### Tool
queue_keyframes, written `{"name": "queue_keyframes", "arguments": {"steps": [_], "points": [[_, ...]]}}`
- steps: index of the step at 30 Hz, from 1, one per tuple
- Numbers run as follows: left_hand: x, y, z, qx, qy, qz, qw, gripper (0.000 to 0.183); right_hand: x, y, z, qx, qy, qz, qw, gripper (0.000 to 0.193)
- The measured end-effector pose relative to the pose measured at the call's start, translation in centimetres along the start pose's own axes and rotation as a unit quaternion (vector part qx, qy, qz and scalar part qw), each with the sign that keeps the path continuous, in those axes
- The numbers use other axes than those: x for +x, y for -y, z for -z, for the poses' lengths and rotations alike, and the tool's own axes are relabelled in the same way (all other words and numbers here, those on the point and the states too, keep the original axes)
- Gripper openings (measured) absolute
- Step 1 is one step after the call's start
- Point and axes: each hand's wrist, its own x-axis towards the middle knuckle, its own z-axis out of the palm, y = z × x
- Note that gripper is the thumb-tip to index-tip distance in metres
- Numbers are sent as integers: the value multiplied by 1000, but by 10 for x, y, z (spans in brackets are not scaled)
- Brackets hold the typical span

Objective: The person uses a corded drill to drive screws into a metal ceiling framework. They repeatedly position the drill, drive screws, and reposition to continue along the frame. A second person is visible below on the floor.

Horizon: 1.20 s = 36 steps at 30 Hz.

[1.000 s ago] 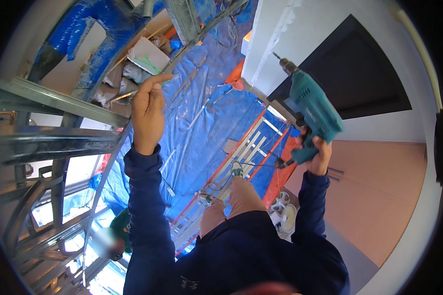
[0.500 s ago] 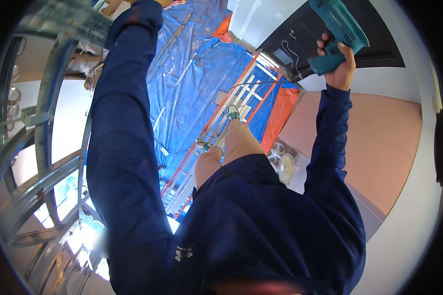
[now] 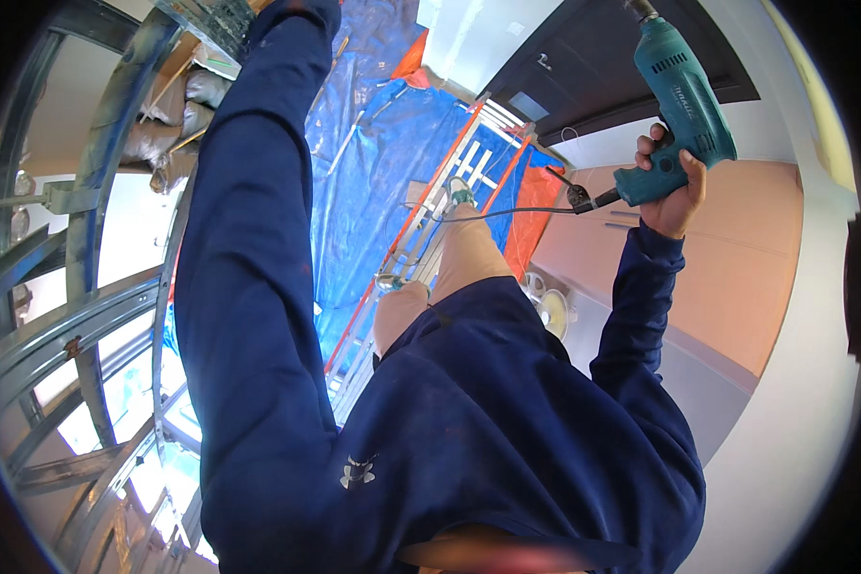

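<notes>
Right hand (image 3: 677, 205) curled round grip of drill (image 3: 691, 107), presumably for balance; cord (image 3: 517, 209) trails below. Left hand outside view; pose indeterminable.

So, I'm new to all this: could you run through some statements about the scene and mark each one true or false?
1. The right hand holds a drill. True.
2. The drill is bright yellow. False: it is teal.
3. A cord leads off from the drill's grip end. True.
4. The left hand shows next to the drill. False: it is out of view; only the left sleeve shows, reaching to the top edge.
5. A blue tarp lies over the floor. True.
6. The door is white. False: the door is dark.
</notes>
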Motion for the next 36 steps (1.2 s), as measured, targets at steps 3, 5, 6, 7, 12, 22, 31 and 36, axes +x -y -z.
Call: {"name": "queue_keyframes", "arguments": {"steps": [3,5,6,7,12,22,31,36], "points": [[-3,5,-7,-10,-46,-15,999,46,27,-12,3,15,14,-7,1000,60],[-3,13,-7,14,-33,-36,999,44,50,-20,9,11,12,-15,1000,59],[-3,15,-6,27,-26,-47,998,44,63,-25,11,2,6,-19,1000,59],[-4,16,-5,20,11,-33,999,43,73,-30,15,-8,-5,-29,1000,58],[-19,2,7,-84,-65,-116,988,36,133,-56,42,-33,-8,-47,998,60],[-18,8,15,59,78,-58,993,49,200,-73,72,-3,58,-73,996,62],[-26,15,9,-27,52,-19,998,48,262,-61,73,18,123,-117,985,64],[-25,9,12,-38,93,-25,995,52,238,-46,69,-15,96,-120,988,67]]}}
